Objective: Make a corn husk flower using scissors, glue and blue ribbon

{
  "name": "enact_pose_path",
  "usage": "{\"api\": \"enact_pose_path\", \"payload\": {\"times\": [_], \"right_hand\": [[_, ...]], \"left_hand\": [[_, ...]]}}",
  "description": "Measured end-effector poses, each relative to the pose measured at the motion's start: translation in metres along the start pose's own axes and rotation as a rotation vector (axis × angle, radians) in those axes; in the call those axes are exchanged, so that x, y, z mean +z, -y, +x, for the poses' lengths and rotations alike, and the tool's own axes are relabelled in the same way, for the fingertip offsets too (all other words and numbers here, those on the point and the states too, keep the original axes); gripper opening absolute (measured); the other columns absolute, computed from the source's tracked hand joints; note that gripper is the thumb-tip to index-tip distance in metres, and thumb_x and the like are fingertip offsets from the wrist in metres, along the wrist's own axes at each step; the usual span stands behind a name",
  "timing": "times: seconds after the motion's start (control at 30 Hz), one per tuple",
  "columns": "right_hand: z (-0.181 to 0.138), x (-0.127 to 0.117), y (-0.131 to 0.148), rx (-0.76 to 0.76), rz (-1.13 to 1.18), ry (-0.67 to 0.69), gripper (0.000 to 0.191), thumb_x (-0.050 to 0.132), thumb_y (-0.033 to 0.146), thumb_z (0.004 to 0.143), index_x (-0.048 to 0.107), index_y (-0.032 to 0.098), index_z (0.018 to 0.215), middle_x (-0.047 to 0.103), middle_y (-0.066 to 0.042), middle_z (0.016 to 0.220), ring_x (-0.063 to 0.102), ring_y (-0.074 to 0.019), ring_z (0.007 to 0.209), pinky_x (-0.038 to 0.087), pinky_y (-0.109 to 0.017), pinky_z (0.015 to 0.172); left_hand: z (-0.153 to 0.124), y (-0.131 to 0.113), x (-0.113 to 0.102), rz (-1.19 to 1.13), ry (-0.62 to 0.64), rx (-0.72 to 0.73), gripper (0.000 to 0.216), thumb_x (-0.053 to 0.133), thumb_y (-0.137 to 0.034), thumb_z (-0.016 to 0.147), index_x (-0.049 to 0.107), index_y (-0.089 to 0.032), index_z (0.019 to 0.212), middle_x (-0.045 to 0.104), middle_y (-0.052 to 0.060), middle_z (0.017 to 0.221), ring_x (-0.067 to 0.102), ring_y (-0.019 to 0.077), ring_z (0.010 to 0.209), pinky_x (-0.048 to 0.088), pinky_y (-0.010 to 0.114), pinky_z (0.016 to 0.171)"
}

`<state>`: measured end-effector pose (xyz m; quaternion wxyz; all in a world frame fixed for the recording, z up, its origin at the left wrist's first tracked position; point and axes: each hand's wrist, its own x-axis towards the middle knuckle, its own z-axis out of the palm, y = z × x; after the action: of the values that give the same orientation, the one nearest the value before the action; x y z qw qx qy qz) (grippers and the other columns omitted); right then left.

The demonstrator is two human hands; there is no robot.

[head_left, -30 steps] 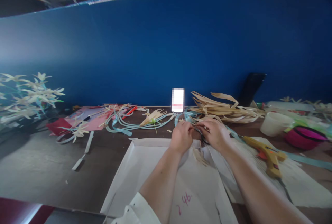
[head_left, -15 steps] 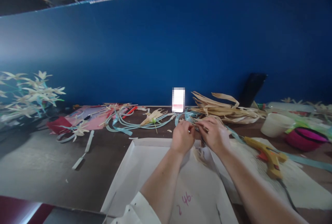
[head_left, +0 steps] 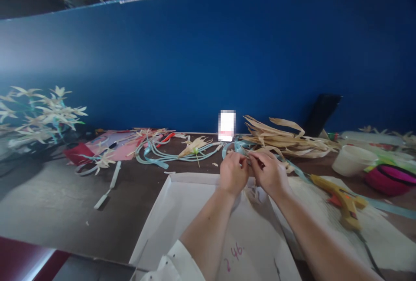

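Observation:
My left hand and my right hand are close together over the far edge of a shallow white tray, fingertips pinched. Whatever small thing they hold is hidden by the fingers. A pale, wispy strip shows just below and between them, at the tray's far right corner. Behind the hands lie a light-blue ribbon and a pile of dried corn husks. To their left, a husk flower with a green base rests by coiled pale-blue cords.
A yellow glue gun lies on white sheeting at right, with a white cup and pink pouch behind it. A lit, blurred screen stands against the blue partition. Husk flowers stand at far left.
The camera view has turned slightly left, so things sit further right. My hands stay at the same spot and have drawn a little closer, fingertips nearly meeting.

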<state>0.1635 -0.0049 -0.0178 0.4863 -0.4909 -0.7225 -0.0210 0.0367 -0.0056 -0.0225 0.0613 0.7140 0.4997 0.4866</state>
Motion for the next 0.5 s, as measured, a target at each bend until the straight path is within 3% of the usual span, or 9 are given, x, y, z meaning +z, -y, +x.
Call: {"api": "enact_pose_path", "payload": {"times": [0.13,0.27,0.37,0.5], "right_hand": [[0.002,-0.001,-0.001,0.103,0.129,0.039,0.027,0.051,0.036,0.084,0.07,0.021,0.096,0.069,-0.007,0.094,0.062,-0.0214,0.086,0.047,-0.033,0.076],[0.007,-0.004,0.0,0.386,0.361,0.121,0.029,0.06,0.042,0.076,0.073,0.02,0.09,0.068,-0.005,0.072,0.062,-0.0211,0.07,0.046,-0.031,0.063],[0.009,-0.003,-0.003,0.572,0.576,0.145,0.031,0.067,0.044,0.069,0.073,0.019,0.087,0.062,-0.002,0.059,0.056,-0.017,0.057,0.042,-0.028,0.052],[0.008,0.001,-0.01,0.709,0.833,0.167,0.031,0.075,0.041,0.062,0.071,0.018,0.083,0.057,0.001,0.059,0.046,-0.0092,0.048,0.035,-0.022,0.044]], "left_hand": [[0.0,0.002,0.002,-0.004,-0.035,-0.007,0.011,0.051,-0.014,0.08,0.053,-0.018,0.07,0.057,0.003,0.074,0.052,0.015,0.077,0.04,0.026,0.07],[0.0,0.004,0.004,-0.026,-0.046,0.011,0.01,0.051,-0.013,0.079,0.053,-0.017,0.071,0.057,0.002,0.074,0.052,0.0146,0.076,0.04,0.025,0.069],[0.001,0.005,0.005,-0.056,-0.043,0.02,0.009,0.051,-0.014,0.079,0.054,-0.017,0.071,0.057,0.002,0.074,0.052,0.0141,0.076,0.04,0.025,0.069],[0.001,0.004,0.004,-0.095,-0.038,0.014,0.01,0.051,-0.015,0.08,0.055,-0.017,0.07,0.057,0.002,0.073,0.052,0.0135,0.075,0.04,0.024,0.068]]}}
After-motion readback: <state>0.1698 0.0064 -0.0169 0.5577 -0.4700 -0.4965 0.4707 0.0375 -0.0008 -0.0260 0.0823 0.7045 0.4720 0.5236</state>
